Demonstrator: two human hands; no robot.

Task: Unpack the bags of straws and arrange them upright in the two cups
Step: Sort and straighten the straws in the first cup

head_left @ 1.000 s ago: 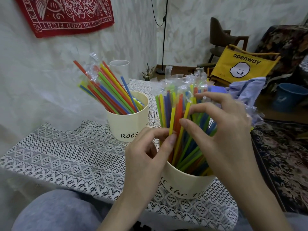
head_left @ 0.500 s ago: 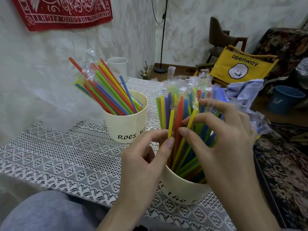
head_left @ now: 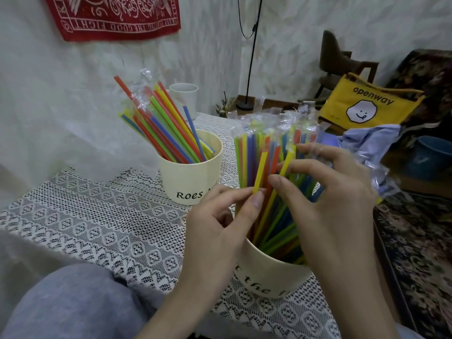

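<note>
Both cups already bristle with straws, and the left hand [head_left: 220,223] pinches 1 yellow straw [head_left: 259,172] standing in the near cup [head_left: 264,275] while the right hand [head_left: 327,192] fingers steady the still-wrapped bunch [head_left: 276,133] just behind.

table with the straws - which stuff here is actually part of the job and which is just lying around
Part of the job:
- near cup with straws
- far cup with leaning straws
- left hand pinching a yellow straw
- right hand among the straws

Just lying about:
- white cup
- yellow bag
- blue cloth
- red hanging
</note>
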